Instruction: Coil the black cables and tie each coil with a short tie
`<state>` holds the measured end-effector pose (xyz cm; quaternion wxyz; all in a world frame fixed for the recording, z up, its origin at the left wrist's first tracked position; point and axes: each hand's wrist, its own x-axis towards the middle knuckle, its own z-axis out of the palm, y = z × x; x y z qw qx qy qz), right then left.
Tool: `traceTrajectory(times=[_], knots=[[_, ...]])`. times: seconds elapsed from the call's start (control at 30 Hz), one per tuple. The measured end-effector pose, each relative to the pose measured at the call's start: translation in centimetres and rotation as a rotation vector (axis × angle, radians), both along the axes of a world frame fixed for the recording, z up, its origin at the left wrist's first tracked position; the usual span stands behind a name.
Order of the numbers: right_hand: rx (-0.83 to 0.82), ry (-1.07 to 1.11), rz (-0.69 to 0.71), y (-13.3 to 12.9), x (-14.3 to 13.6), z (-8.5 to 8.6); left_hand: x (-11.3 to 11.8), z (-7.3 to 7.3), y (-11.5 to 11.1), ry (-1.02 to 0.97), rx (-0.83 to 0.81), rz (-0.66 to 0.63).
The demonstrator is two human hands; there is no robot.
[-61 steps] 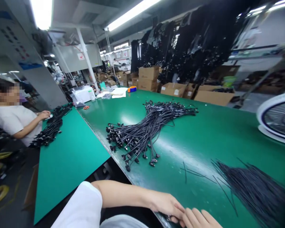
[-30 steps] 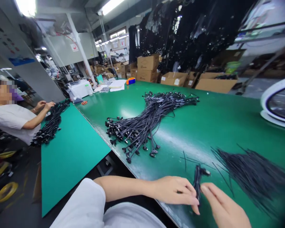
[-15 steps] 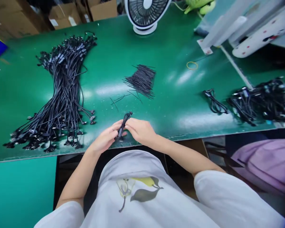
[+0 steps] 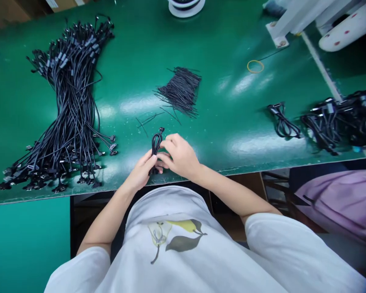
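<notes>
A folded black USB cable (image 4: 156,142) stands nearly upright at the bench's front edge, its loop and one plug pointing away from me. My left hand (image 4: 142,169) grips the lower part of the bundle between thumb and fingers. From the right, my right hand (image 4: 181,156) meets the same cable with curled fingers, the fingertips at the side of the loop. Whether a thin tie is also pinched there is too small to tell. Just beyond my hands lies a pile of short black wire ties (image 4: 181,91), a few of them scattered loose toward me.
To the left spreads a large heap of straight black cables (image 4: 76,101). Folded cables (image 4: 326,122) pile up at the right, with a single folded one (image 4: 283,122) beside them. A yellow ring (image 4: 255,66), a white fan base (image 4: 186,9) and a white metal bracket (image 4: 279,34) stand farther back.
My right hand has rolled over and lifted slightly, its fingers now curled at the loop. The cable stands more upright, its loop more visible in my left hand. The view has tilted down.
</notes>
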<state>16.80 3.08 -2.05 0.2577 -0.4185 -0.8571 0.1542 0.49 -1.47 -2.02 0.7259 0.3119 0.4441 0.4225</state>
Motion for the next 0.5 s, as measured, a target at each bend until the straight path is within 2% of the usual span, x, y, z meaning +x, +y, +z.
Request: traceTrajectory(times=[0.07, 0.1, 0.17, 0.23, 0.3, 0.43, 0.5], knots=[[0.117, -0.035, 0.058, 1.0, 0.4, 0.2, -0.5, 0.4, 0.4, -0.034, -0.046, -0.047], [0.156, -0.060, 0.130, 1.5, 0.5, 0.3, -0.7, 0.6, 0.6, -0.046, -0.077, -0.080], [0.185, -0.122, 0.309, 2.5, 0.8, 0.2, -1.2, 0.9, 0.9, -0.074, -0.142, -0.166], [0.170, -0.164, 0.397, 3.0, 1.1, 0.0, -1.6, 1.1, 1.0, -0.114, -0.196, -0.234], [0.138, -0.167, 0.342, 2.9, 1.5, -0.4, -2.0, 1.0, 1.0, -0.133, -0.204, -0.188], [0.052, -0.106, 0.086, 1.6, 2.4, -1.2, -2.7, 0.2, 0.9, -0.040, -0.142, 0.073], [0.049, -0.128, 0.034, 0.7, 2.5, -1.5, -2.8, -0.3, 1.0, 0.006, -0.148, 0.133]])
